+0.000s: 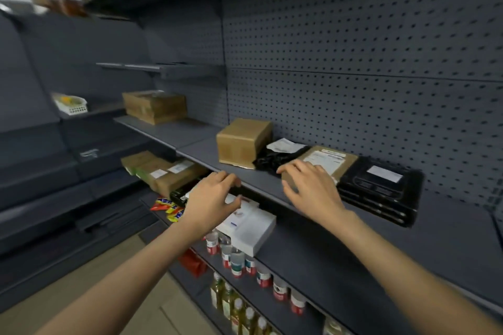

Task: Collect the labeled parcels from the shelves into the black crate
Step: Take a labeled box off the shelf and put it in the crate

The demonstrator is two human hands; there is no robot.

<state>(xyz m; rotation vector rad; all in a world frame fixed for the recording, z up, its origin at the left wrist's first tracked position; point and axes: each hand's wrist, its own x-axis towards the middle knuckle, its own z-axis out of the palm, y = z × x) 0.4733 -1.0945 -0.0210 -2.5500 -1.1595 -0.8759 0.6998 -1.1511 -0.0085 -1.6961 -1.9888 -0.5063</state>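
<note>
On the middle shelf [272,193] lie a plain brown box [243,141], a black bag parcel [269,162] with a white label, and a flat brown parcel [330,160] with a white label. To their right stands the black crate [381,193], with a white label showing at its top. My right hand [310,189] is spread over the flat brown parcel's near left corner, fingers relaxed. My left hand [211,198] hovers at the shelf's front edge, fingers loosely curled, above a white box [251,227] on the shelf below. It grips nothing that I can see.
Labeled cardboard boxes [163,171] and snack packets [167,208] sit on the lower shelf at left. Bottles [236,261] fill the shelves below. Another brown box [153,106] stands further left, beside a white basket [72,106]. A pegboard wall [353,62] backs the shelves.
</note>
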